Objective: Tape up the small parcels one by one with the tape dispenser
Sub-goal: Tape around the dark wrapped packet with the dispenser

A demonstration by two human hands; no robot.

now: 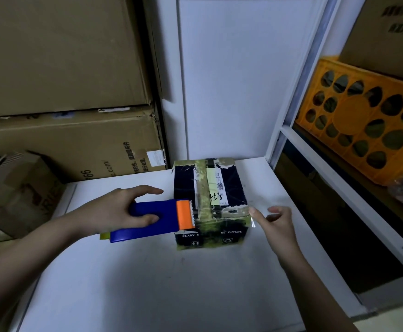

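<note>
— Left arm first. What do we have?
— Our left forearm comes in from the lower left, bare, angled up toward centre. Our left hand (119, 209) is wrapped round the tape dispenser (157, 220), thumb pressed along its near face, index finger stretched out straight past the top, pointing right.
— And the right?
— Our right forearm enters from the lower right, wrist bent slightly inward. Our right hand (279, 224) sits at the near right corner of the parcel (210, 202), index finger extended and touching that corner, the other fingers loosely curled, blurred.
— Hands apart?
— Well apart, the parcel between them
</note>
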